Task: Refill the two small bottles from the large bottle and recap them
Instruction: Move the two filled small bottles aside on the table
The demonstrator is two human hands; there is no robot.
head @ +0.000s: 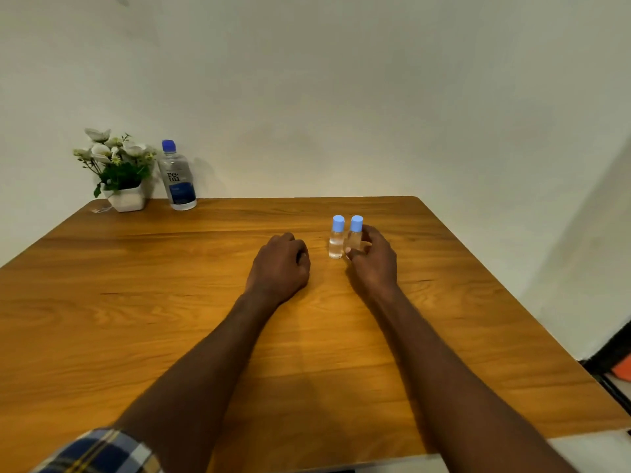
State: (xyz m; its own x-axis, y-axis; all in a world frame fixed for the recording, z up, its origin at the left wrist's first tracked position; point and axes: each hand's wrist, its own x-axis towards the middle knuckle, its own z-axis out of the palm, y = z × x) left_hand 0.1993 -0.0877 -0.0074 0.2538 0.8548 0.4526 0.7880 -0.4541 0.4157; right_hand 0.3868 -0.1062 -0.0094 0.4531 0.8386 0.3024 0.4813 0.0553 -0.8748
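Small bottles (345, 238) blue-capped; table (170, 285) orange-brown woodgrain; sleeve (102, 452) plaid.

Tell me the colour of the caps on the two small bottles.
Light blue, both caps; the head view shows them clearly.

Wooden table (136, 302) bears large bottle (177, 179), flowerpot (126, 199), two small bottles (336, 238).
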